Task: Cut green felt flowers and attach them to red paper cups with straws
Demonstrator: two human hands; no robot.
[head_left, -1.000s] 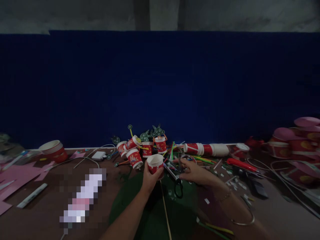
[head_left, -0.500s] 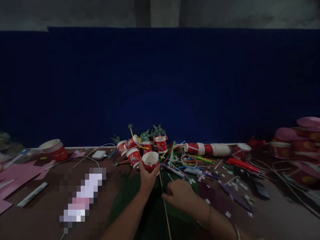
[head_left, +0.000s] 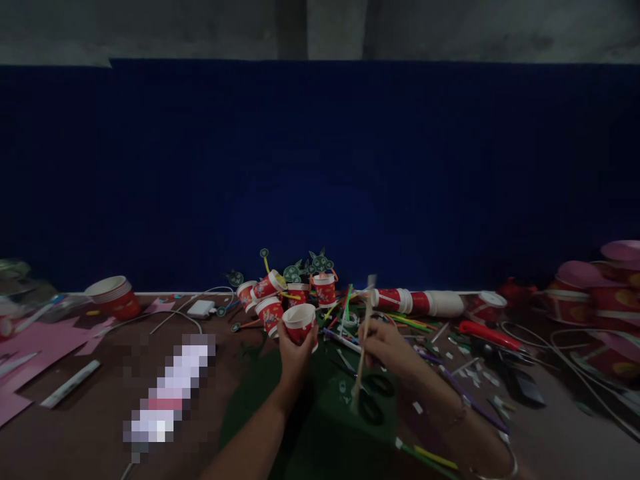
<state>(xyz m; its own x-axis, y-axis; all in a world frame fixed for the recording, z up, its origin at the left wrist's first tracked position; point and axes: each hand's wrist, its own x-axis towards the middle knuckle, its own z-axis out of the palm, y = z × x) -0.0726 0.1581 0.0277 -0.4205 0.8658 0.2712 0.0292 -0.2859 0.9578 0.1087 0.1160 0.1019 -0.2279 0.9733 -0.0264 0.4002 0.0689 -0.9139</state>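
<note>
My left hand [head_left: 297,353] is wrapped round a red paper cup [head_left: 300,321] with a white rim, its mouth tilted up towards me. To its right, my right hand [head_left: 383,345] pinches a thin pale stick [head_left: 366,327] held nearly upright and blurred by motion. Beneath both hands lies a dark green sheet [head_left: 320,413]. Black-handled scissors [head_left: 371,405] rest on it below my right hand. Just behind the held cup stand and lean several red cups [head_left: 324,291] with green paper shapes and coloured strips.
Stacked cups [head_left: 445,303] lie on their side at the back. Coloured strips [head_left: 410,321] and white paper scraps are scattered on the right, near a red-handled tool [head_left: 490,333]. On the left are pink paper [head_left: 40,347], a marker [head_left: 71,384], a cup stack [head_left: 113,297] and a blurred-out power strip [head_left: 173,390].
My right hand has moved up and right, lifting the stick from the green sheet to nearly upright. The scissors now show. My left hand still holds the cup in about the same place.
</note>
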